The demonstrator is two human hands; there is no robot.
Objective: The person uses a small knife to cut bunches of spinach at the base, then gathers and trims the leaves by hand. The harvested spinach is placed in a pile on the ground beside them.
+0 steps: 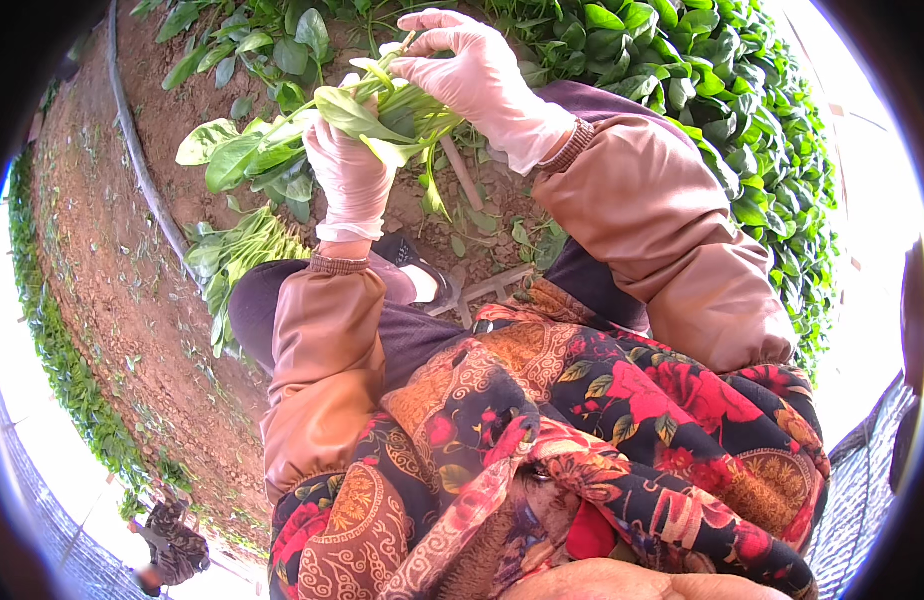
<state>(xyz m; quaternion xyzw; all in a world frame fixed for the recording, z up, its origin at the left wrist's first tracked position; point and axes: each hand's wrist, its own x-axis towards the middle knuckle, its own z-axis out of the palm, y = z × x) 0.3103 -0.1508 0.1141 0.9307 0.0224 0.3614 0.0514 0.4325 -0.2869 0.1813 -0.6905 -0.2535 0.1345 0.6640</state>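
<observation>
A bunch of leafy greens that look like spinach (357,120) is held in my left hand (349,169), its leaves spreading out to the left and toward me. My right hand (480,79) is at the upper end of the bunch, thumb and fingertips pinching a thin stem end. Both hands wear thin whitish disposable gloves. Below the bunch shows a brownish rod like a tool handle (462,174); its upper end is hidden behind the leaves, so I cannot tell whether it is held.
A pile of cut greens (244,251) lies on the soil beside my left knee. Dense growing spinach (732,112) borders my right side. A grey hose (135,142) runs along the bare soil (169,375) at left. Another person (173,544) is far off at lower left.
</observation>
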